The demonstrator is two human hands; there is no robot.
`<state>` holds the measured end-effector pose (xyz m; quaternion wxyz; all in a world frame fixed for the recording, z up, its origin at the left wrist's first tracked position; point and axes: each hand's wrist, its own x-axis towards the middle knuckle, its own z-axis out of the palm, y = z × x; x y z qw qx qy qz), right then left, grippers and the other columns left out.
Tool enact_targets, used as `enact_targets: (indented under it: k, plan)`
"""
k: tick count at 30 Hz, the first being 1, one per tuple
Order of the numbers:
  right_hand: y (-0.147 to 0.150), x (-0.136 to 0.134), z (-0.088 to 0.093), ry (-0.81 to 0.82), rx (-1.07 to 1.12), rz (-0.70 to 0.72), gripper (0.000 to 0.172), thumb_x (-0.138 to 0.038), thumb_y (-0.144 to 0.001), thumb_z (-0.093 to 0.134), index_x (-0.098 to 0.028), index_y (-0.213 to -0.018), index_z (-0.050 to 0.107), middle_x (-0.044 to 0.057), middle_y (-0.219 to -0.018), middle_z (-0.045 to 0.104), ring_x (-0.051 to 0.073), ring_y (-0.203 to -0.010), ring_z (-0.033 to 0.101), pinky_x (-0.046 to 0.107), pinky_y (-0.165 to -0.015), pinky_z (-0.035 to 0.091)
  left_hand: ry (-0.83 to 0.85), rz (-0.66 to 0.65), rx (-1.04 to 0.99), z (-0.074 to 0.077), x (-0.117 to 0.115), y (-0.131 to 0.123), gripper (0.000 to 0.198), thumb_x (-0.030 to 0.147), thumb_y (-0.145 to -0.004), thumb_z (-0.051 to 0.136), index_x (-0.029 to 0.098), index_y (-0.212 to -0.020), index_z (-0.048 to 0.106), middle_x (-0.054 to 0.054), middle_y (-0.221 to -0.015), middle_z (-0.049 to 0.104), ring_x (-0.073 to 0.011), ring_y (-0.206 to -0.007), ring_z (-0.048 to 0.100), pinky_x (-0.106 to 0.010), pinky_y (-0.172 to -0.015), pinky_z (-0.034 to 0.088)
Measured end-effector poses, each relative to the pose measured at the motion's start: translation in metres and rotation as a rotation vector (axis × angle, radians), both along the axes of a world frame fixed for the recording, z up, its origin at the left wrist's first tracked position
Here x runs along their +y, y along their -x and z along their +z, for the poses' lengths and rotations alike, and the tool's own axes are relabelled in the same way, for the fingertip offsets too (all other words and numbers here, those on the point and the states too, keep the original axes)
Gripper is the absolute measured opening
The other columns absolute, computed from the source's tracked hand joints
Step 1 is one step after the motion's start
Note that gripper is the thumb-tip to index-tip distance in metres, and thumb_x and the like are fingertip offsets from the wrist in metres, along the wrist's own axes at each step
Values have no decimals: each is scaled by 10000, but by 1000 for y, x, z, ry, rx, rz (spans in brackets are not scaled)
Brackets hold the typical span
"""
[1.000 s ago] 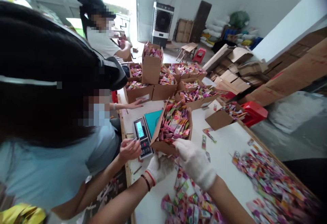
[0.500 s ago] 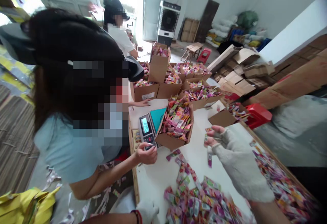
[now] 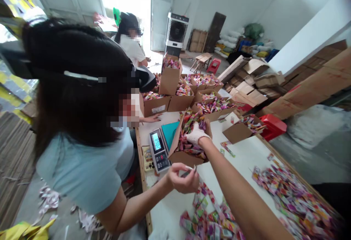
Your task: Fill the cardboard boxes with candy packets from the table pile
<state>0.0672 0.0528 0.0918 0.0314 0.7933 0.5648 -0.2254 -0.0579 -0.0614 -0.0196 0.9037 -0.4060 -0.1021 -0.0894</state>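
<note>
My right hand (image 3: 196, 136), in a pale fingerless-looking glove, reaches into an open cardboard box (image 3: 186, 157) full of small colourful snack packets (image 3: 189, 123). Its fingers look spread against the packets, partly hidden among them. The box rests on the teal plate of a digital scale (image 3: 159, 152) with a lit display. At the bottom edge, a blurred white patch looks like my gloved left hand (image 3: 159, 234); its fingers cannot be made out. Close by, a co-worker's hand (image 3: 183, 178) pinches something small and dark in front of the scale.
Loose packets (image 3: 211, 221) lie in a heap at the near side of the white table (image 3: 170, 210), with another pile (image 3: 293, 192) along the right edge. Several filled boxes (image 3: 181, 103) stand at the back. A red stool (image 3: 271, 127) is beyond the right edge. The co-worker (image 3: 90, 174) sits at left.
My right hand has moved left from above the table into the box. The co-worker's hand has shifted right, away from the scale's buttons. My left hand has mostly left the view.
</note>
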Motion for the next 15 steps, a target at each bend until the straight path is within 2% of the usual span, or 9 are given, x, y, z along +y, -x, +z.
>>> enact_targets:
  k: [2, 4, 6, 7, 10, 12, 13, 15]
  plan:
    - [4, 5, -18, -21, -66, -43, 783, -367, -704, 606, -189, -1389, 272, 242, -1299, 392, 337, -1086, 557, 440, -868, 454, -100, 96, 25, 1, 10, 8, 288, 177, -786, 444, 111, -1021, 597, -150, -955, 688, -149, -923, 657, -148, -789, 564]
    - [3, 6, -26, -76, -95, -50, 675, -284, -712, 570, -213, -1345, 346, 226, -1267, 407, 315, -1011, 595, 422, -828, 464, -169, 161, 69, -3, 17, 18, 255, 170, -790, 456, 104, -987, 604, -137, -886, 694, -131, -880, 666, -109, -761, 553]
    - [-3, 5, -25, -126, -82, -13, 591, -257, -677, 581, -209, -1250, 442, 169, -1126, 514, 272, -916, 615, 375, -782, 470, -326, 104, 210, -8, 17, 27, 268, 158, -800, 461, 71, -1014, 596, -155, -901, 686, -122, -895, 664, -86, -785, 531]
    - [-7, 4, -20, -156, -59, 8, 551, -253, -648, 597, -201, -1185, 485, 129, -1027, 559, 247, -864, 612, 344, -752, 469, -465, 75, 351, -9, 14, 30, 265, 161, -809, 460, 68, -1016, 597, -169, -917, 680, -126, -906, 663, -90, -823, 518]
    - [-21, 3, 3, -315, 76, 35, 416, -237, -570, 621, -196, -977, 547, 8, -753, 570, 166, -693, 552, 263, -638, 440, -956, 120, 1044, -9, 2, 30, 181, 192, -824, 440, 194, -880, 612, -161, -840, 681, -169, -874, 676, -208, -993, 455]
    - [-29, -3, 27, -415, 204, 1, 363, -228, -546, 619, -200, -900, 545, -38, -675, 535, 127, -615, 497, 230, -572, 408, -1132, 135, 1387, -4, -5, 27, 158, 194, -813, 429, 251, -795, 574, -135, -761, 685, -200, -852, 684, -335, -1041, 429]
    - [-33, -8, 41, -455, 267, -28, 354, -232, -541, 619, -199, -885, 544, -50, -656, 524, 117, -594, 479, 220, -547, 396, -1176, 111, 1458, -1, -7, 25, 149, 194, -811, 426, 245, -784, 563, -122, -748, 689, -200, -854, 687, -363, -1048, 422]
    - [-44, -26, 70, -520, 386, -97, 365, -245, -535, 619, -196, -889, 544, -59, -646, 521, 112, -577, 477, 210, -514, 389, -1229, 93, 1403, 3, -7, 26, 164, 233, -832, 411, 193, -814, 568, -117, -797, 702, -176, -896, 683, -343, -1086, 374]
